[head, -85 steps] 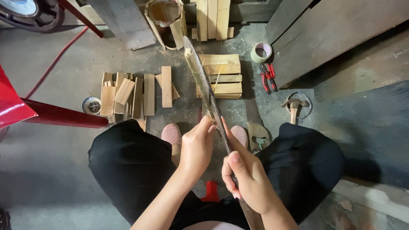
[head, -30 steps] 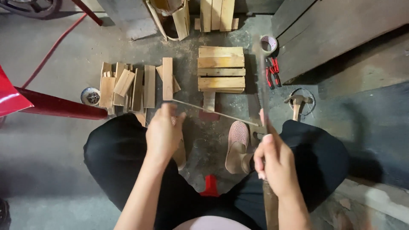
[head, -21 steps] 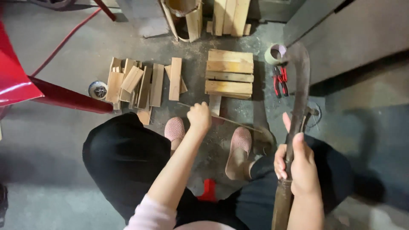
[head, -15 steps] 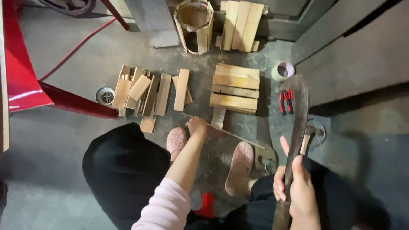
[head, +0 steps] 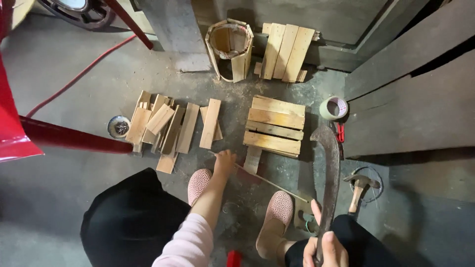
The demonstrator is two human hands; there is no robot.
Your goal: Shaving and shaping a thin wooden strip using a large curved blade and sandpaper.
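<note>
- left hand (head: pixel 225 162) has dropped to the floor, pinching one end of the thin strip (head: pixel 269 182), which lies there near the stacked planks (head: pixel 274 126)
- right hand (head: pixel 324 249) stays clenched on the big blade (head: pixel 329 173), now lifted clear, so splitting looks finished

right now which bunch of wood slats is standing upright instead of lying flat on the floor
The slats leaning against the wall at the back, right of the slatted wooden tub. The scattered pile and the neat stack both lie flat.
</note>
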